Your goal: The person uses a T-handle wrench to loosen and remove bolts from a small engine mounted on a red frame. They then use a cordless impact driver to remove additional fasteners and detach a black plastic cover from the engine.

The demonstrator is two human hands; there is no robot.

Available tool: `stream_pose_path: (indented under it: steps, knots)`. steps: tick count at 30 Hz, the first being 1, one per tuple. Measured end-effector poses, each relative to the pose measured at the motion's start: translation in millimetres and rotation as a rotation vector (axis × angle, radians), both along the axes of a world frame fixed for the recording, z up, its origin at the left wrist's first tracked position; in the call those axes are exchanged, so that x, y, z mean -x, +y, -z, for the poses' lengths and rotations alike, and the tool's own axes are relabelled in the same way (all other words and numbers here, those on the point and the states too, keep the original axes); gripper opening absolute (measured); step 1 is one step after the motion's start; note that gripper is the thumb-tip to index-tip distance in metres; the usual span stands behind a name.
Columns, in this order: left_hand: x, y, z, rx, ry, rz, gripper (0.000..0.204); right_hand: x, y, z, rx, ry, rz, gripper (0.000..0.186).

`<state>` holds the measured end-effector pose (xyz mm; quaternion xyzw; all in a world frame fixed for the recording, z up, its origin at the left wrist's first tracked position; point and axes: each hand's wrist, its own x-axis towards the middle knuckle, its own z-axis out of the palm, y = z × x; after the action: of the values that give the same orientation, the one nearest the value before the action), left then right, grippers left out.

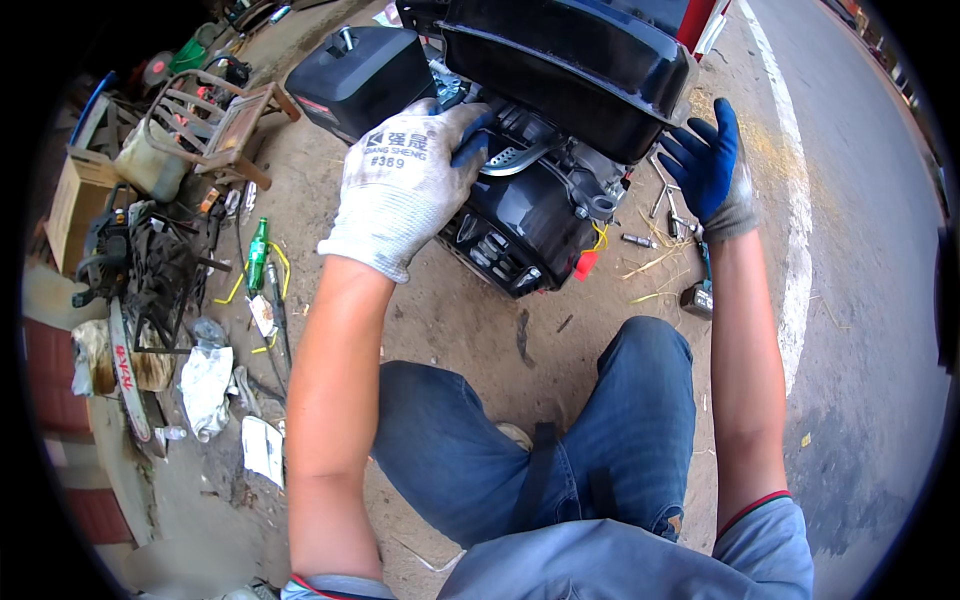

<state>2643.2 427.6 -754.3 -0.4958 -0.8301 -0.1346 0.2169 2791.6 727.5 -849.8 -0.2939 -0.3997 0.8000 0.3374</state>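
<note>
A black small engine stands on the ground in front of me, with a black tank on top and a black boxy housing at its left. My left hand, in a white work glove with blue-coated fingers, is over the engine between the housing and a silver metal lever. Its fingers are bent and closed; what they grip is hidden. My right hand, gloved alike, is raised beside the tank's right end. Its fingers are spread and it holds nothing. A red tag hangs from the engine's lower right.
Sockets and wrenches and a cordless tool lie right of the engine. To the left are a green bottle, a chainsaw, a wooden chair and scattered rags. A white road line runs along the right.
</note>
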Motion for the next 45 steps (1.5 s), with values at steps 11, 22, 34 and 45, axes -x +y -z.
stream_pose_path:
  steps: [11, 22, 34, 45]
  knots:
    - [13.9, 42.2, -7.2, 0.397, 0.169, -0.059, 0.02, -114.9, -91.0, 74.0, 0.172, 0.054, -0.047, 0.045]
    - [23.3, 45.6, -6.8, 0.478, 0.193, -0.046, 0.019, -160.7, -162.6, 118.8, 0.187, -0.126, -0.138, 0.043]
    - [39.0, 21.8, -10.1, 0.474, 0.169, 0.152, 0.025, -162.5, -171.3, 121.3, 0.065, -0.174, -0.213, 0.038]
    - [34.3, 22.4, -15.2, 0.549, 0.137, 0.094, 0.029, -113.2, -173.0, 19.0, -0.911, -0.248, -0.069, 0.047]
